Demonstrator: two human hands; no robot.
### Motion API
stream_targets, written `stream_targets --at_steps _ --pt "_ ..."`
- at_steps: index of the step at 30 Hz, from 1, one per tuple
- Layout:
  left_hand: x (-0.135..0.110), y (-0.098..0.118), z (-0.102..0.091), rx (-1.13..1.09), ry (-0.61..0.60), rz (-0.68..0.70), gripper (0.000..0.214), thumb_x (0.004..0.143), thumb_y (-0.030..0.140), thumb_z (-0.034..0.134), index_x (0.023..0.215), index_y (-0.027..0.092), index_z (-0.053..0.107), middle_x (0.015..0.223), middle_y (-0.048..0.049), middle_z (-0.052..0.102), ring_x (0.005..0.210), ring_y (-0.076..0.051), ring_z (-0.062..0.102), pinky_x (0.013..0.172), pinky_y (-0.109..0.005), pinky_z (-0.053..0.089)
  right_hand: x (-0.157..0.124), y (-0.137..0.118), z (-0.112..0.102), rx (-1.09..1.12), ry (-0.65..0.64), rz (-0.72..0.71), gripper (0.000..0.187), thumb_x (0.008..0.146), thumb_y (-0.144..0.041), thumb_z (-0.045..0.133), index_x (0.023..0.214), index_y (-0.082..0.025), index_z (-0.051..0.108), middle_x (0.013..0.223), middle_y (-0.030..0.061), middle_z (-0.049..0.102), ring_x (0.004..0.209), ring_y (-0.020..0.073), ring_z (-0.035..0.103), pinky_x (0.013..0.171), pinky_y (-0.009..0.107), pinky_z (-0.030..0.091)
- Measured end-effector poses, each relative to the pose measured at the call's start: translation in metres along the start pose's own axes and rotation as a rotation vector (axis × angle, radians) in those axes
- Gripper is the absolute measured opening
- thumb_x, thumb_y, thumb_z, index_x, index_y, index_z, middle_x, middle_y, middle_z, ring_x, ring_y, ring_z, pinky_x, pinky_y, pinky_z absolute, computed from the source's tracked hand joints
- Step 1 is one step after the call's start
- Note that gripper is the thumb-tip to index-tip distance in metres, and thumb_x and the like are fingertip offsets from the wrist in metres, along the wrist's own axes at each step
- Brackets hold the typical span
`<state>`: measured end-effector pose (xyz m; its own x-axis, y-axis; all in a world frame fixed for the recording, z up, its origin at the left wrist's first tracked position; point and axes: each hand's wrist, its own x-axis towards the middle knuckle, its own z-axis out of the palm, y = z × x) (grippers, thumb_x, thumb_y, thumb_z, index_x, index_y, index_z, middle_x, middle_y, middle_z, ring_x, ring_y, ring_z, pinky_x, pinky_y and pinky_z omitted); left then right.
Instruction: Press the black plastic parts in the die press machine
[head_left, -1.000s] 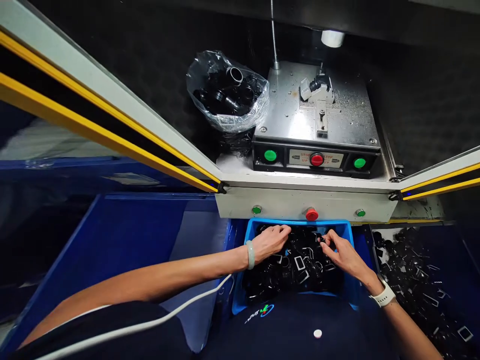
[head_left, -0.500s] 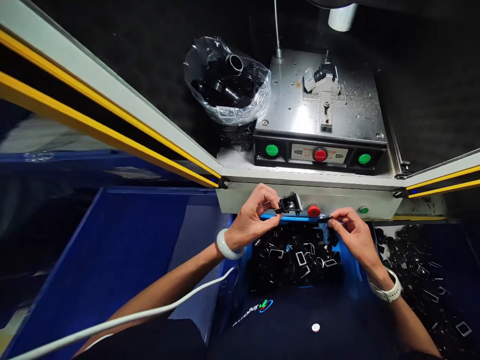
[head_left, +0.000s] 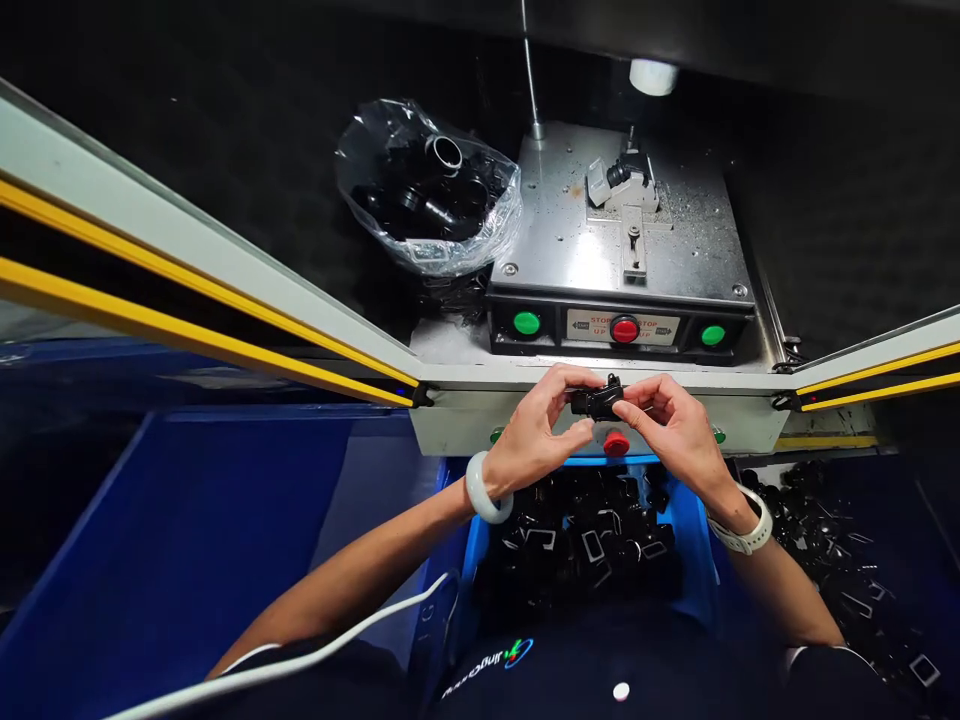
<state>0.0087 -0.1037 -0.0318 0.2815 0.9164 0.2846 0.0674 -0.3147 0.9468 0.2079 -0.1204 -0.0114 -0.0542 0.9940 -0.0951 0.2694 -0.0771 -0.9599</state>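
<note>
A small black plastic part is pinched between both hands in front of the grey machine ledge. My left hand grips its left end with thumb and fingers closed. My right hand closes on its right end from the other side. Below the hands sits a blue bin filled with several black parts with white-rimmed square openings. A red button on the ledge shows just under the held part.
Beyond the ledge lies a metal press plate with a fixture, two green buttons and a red stop button. A clear bag of black tubes stands at its left. Yellow-striped guard rails flank the opening. More black parts lie at right.
Both hands rose out of the blue bin. The left lifted a black part, the right a small piece, and they have come together on the part in front of the ledge.
</note>
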Motion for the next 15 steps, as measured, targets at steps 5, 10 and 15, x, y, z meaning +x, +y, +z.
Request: stream_targets --at_steps 5,10,15 --pt "0.053 0.007 -0.008 0.047 0.183 -0.031 0.017 0.089 0.031 0.078 0.098 0.017 0.074 0.099 -0.0081 0.076 0.095 -0.021 0.072 0.089 -0.037 0.06 0.05 -0.019 -0.011 -0.055 -0.005 -0.166 0.026 0.092 -0.043 0.073 0.102 -0.019 0.071 0.092 0.0029 0.077 0.082 0.0161 0.072 0.078 0.033 0.058" --pt "0.147 -0.009 -0.035 0.008 0.351 0.045 0.019 0.086 0.026 0.082 0.097 0.014 0.074 0.095 -0.0062 0.077 0.088 -0.017 0.072 0.086 -0.033 0.06 0.15 -0.072 -0.027 -0.419 0.124 -0.357 0.027 0.105 -0.037 0.058 0.119 -0.017 0.068 0.122 0.0075 0.073 0.113 0.0167 0.066 0.107 0.039 0.053" --pt "0.238 -0.041 -0.055 0.053 0.474 0.006 0.014 0.089 0.024 0.083 0.092 0.014 0.073 0.095 -0.0061 0.075 0.094 -0.018 0.072 0.093 -0.037 0.059 0.254 -0.107 -0.022 -0.769 0.36 -0.121 0.068 0.105 -0.049 0.053 0.147 0.004 0.046 0.155 0.027 0.046 0.152 0.042 0.037 0.119 0.061 0.032"
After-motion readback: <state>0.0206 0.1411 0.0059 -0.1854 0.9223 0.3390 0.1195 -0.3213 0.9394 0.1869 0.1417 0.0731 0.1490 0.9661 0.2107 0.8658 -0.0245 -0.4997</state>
